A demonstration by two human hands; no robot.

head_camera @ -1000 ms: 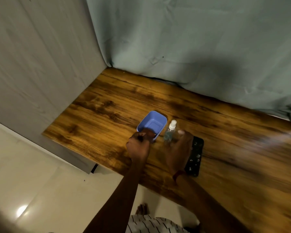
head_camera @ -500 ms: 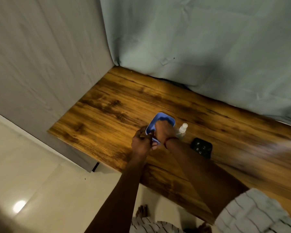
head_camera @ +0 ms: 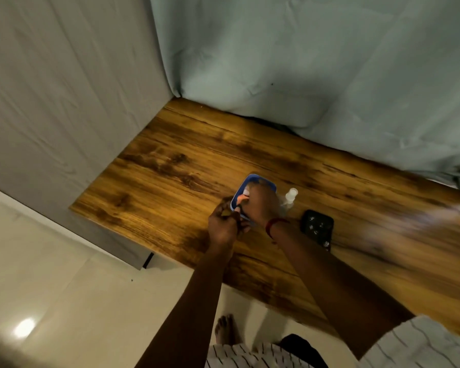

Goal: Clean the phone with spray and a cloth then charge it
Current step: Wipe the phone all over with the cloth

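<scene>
A black phone [head_camera: 316, 229] lies flat on the wooden table [head_camera: 170, 181], near its front edge. Just left of the phone stands a small clear spray bottle [head_camera: 291, 195] with a white cap. Left of the bottle is a blue plastic container [head_camera: 252, 177]. My right hand [head_camera: 260, 205] reaches down into the container and covers most of its inside. A small white bit shows at the fingertips, and I cannot tell what it is. My left hand [head_camera: 222, 227] is closed on the container's near corner. No cloth or charger is plainly visible.
A pale green curtain [head_camera: 303, 75] hangs along the table's back edge and a grey fabric wall [head_camera: 64, 88] lines its left side. The table's front edge runs diagonally above a glossy tiled floor [head_camera: 51, 288]. My bare foot [head_camera: 225, 330] stands below it.
My right hand left the spray bottle and phone, crossed to the left and went into the blue container. The left hand stayed at the container's near corner. The camera view shifted slightly.
</scene>
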